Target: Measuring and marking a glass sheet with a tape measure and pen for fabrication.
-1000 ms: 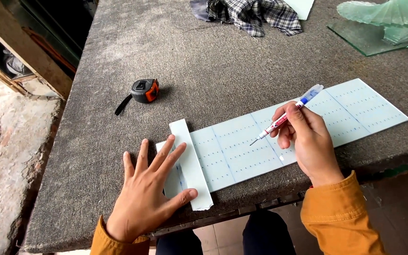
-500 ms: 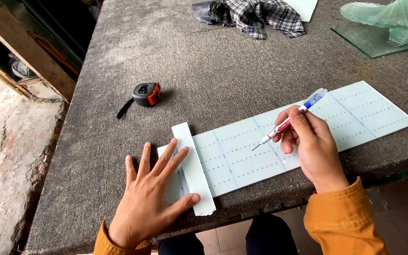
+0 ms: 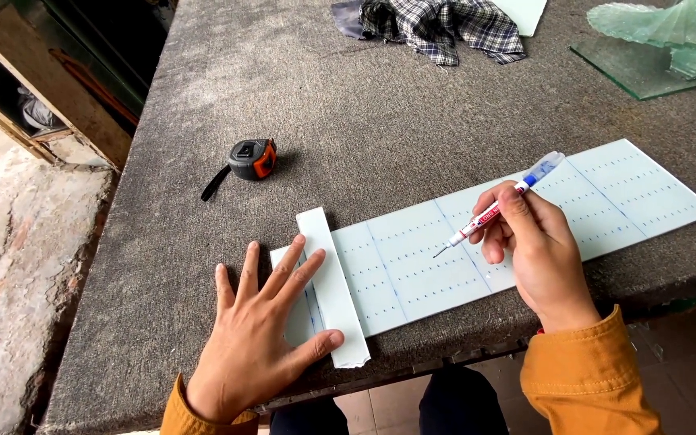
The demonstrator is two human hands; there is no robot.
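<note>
A long pale blue sheet marked with lines and rows of dots lies across the grey carpeted table. A narrow white strip lies across its left end. My left hand presses flat on that end, fingers spread, thumb touching the strip's lower part. My right hand holds a white pen with a blue cap end, its fine tip just above the sheet's middle. Both sleeves are mustard yellow.
A black and orange tape measure sits on the table beyond my left hand. A plaid cloth lies at the far edge. Panes and curved pieces of greenish glass rest at the far right. The table's front edge runs just under the sheet.
My hands and the sheet stay almost as they were. The pen tip hovers over nearly the same spot on the sheet.
</note>
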